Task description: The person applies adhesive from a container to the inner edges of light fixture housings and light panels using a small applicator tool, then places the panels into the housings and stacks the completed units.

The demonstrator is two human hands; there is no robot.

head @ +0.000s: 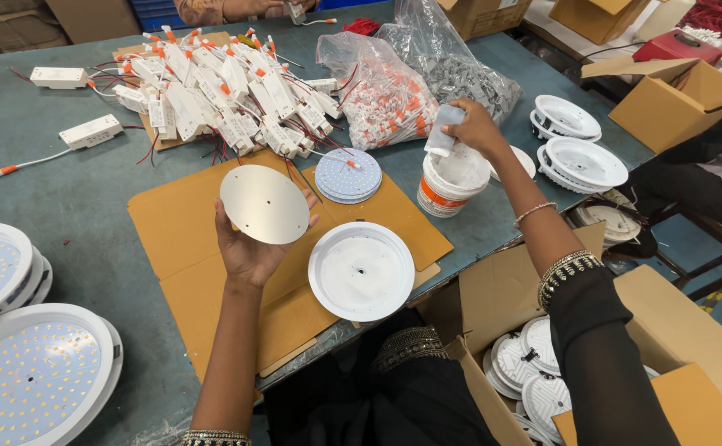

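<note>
My left hand point(249, 248) holds up a round silvery metal disc point(264, 203), plain side toward me, above a brown cardboard sheet point(175, 231). My right hand point(475, 128) grips a small pale spatula-like piece point(443, 132) over a white tub of paste point(450, 183). A white round lamp housing point(361, 270) lies open side up on the cardboard, between my arms. A short stack of round LED boards point(348, 175) sits just behind it.
A heap of white driver boxes with red wires point(220, 91) fills the table's back. Two clear bags of small parts point(394, 91) stand beside it. Finished LED panels point(30, 372) lie at left, white housings point(579, 161) at right, and a carton of housings point(534, 363) by my lap.
</note>
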